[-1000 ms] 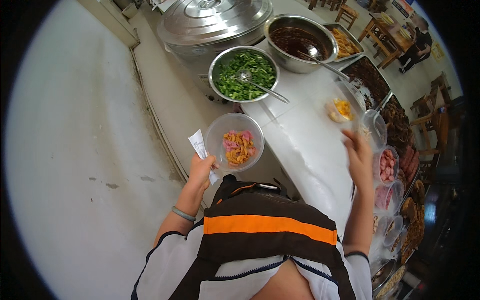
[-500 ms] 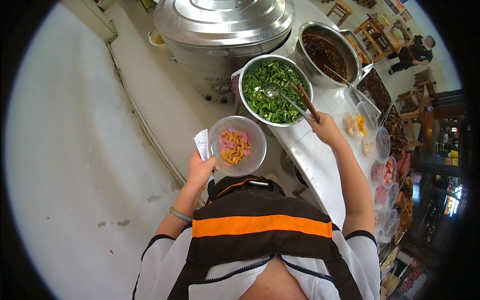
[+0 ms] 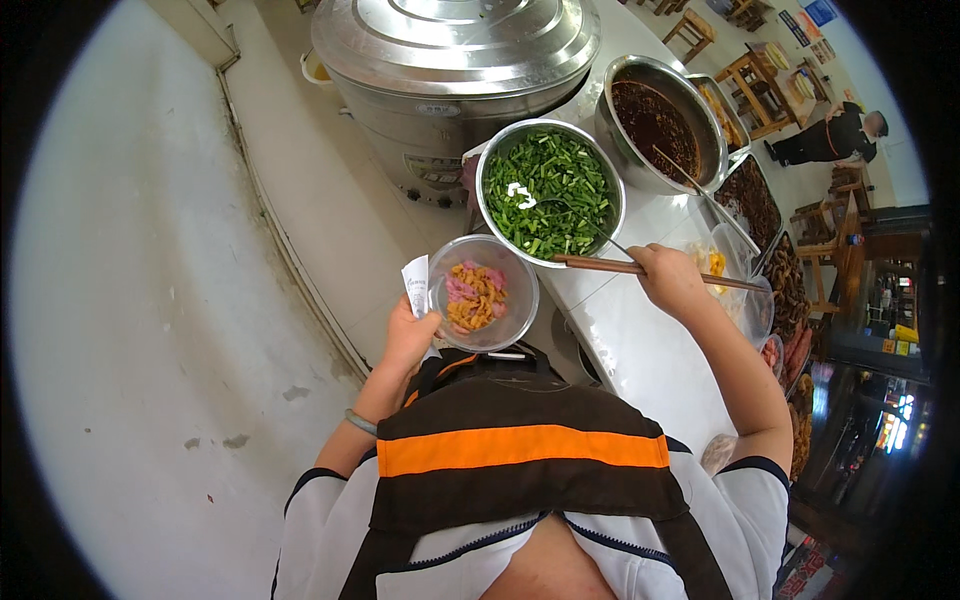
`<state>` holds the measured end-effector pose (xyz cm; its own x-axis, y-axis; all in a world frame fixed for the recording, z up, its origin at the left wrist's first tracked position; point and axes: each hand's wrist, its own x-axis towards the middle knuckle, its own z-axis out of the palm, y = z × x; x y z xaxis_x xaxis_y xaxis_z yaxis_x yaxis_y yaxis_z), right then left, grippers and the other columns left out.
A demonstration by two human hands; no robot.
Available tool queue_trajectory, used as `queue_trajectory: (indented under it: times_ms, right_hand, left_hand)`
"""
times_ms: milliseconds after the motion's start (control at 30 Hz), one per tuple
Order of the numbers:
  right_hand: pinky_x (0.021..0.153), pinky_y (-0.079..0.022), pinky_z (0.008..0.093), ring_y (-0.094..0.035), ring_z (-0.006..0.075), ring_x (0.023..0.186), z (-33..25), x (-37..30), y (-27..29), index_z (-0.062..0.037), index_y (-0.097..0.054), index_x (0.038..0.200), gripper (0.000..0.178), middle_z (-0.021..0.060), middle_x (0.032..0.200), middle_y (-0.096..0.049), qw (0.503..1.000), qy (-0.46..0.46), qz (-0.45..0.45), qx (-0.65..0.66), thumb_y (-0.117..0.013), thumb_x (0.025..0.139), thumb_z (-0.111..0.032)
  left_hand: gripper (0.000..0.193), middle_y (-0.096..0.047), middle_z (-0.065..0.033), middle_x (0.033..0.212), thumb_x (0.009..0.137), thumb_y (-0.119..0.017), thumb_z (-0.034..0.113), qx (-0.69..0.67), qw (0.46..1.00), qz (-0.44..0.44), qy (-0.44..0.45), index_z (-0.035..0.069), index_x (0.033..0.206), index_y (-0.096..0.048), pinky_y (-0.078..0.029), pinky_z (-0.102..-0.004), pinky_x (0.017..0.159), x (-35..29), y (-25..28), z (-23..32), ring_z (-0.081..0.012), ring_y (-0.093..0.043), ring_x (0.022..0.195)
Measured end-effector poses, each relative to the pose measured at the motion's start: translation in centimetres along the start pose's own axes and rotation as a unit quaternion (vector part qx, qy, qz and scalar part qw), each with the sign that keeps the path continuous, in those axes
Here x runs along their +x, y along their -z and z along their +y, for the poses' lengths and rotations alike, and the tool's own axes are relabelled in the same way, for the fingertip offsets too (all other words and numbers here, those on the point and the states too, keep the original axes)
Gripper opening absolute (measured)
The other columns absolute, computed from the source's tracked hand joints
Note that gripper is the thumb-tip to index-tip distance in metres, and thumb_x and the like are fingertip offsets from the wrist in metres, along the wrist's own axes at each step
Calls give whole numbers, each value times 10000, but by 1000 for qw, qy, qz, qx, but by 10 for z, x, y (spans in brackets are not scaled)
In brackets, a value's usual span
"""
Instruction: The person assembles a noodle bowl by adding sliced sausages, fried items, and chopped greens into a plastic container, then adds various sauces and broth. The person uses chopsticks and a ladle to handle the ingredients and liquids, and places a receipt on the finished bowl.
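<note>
Left hand [image 3: 408, 335]: grasping the left side of a clear plastic tub [image 3: 518, 315] together with a paper slip [image 3: 415, 285], which stands up past the thumb. Tub held in the air, off the counter [image 3: 650, 340], beyond the edge nearest the person; contents, pink and tan food pieces [image 3: 474, 295].

Right hand [image 3: 668, 280]: closed round a pair of brown chopsticks [image 3: 600, 264], above the counter's near edge; the end of a metal spoon's handle [image 3: 612, 240] meets the fingers, apparently gripped as well. Chopsticks' long axis: nearly crosswise, thin ends to the left, passing just in front of the metal bowl [image 3: 480, 195]. Spoon's long axis: slanting away and left from the fingers, its head among the chopped greens [image 3: 585, 175].

Metal bowl: at the counter's left corner, ahead and left of the right hand, the nearer of the two. Tub: left of the right hand and slightly toward the person, just beside the bowl in view.

Sauce pot [image 3: 630, 160]: on the counter, beyond the bowl and to its right.
</note>
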<state>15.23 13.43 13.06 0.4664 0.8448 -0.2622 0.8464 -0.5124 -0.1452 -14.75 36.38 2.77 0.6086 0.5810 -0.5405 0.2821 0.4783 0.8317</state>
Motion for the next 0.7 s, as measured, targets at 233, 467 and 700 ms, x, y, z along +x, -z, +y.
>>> queue_trajectory:
  times_ms: [233,467,700]
  right_hand:
    - [705,-484,465,-612,371,774,-5,11,-2,-27,-649,889,143,194,795,-632,993,4,-61,98,-554,800,-87]
    - [568,-439,376,-541,230,551,6,27,-2,25,-645,829,198,118,611,-578,940,-99,-122,301,-572,861,-157]
    - [409,-275,214,-392,57,483,36,18,4,-9,-595,952,181,-10,602,-477,801,-228,-174,526,-604,870,-170]
  left_hand:
    - [269,-593,-70,826,777,-551,-19,4,1000,28,6,-28,1043,-513,-477,-276,549,-7,-9,0,-142,-564,613]
    - [261,-592,-73,835,785,-544,-27,-2,999,48,16,-23,1045,-512,-477,-278,550,-13,-16,0,-141,-561,610]
    - [290,-587,-68,850,775,-538,-36,-9,999,41,13,-15,1063,-508,-483,-277,548,-21,-14,6,-142,-561,617]
